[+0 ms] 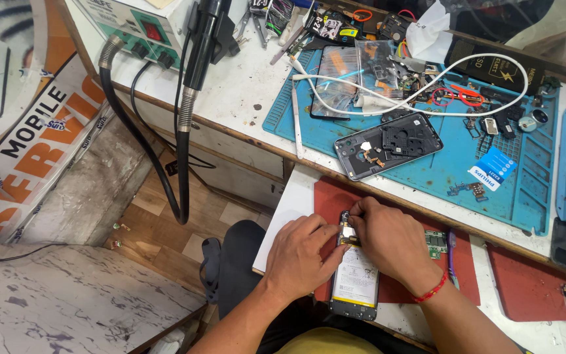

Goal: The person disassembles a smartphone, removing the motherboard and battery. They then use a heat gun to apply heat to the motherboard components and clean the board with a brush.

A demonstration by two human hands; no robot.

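Note:
An opened phone [355, 278] with its white battery showing lies on a red mat [325, 193] on the low shelf in front of me. My left hand [299, 252] rests on the phone's left side, its fingers pinching at the upper part. My right hand [388, 239], with a red thread at the wrist, presses fingertips on the phone's top end beside a small gold-coloured part. Both hands touch the phone. Whether either hand holds a small part is hidden by the fingers.
A small green circuit board [435, 242] and a purple tool [452, 259] lie right of my hand. On the blue work mat [525, 190] above sit a phone back shell [388, 144], a screen panel [335, 78], a white cable [427, 88] and loose parts. A hot-air station [142, 29] with a black hose [181, 157] stands at left.

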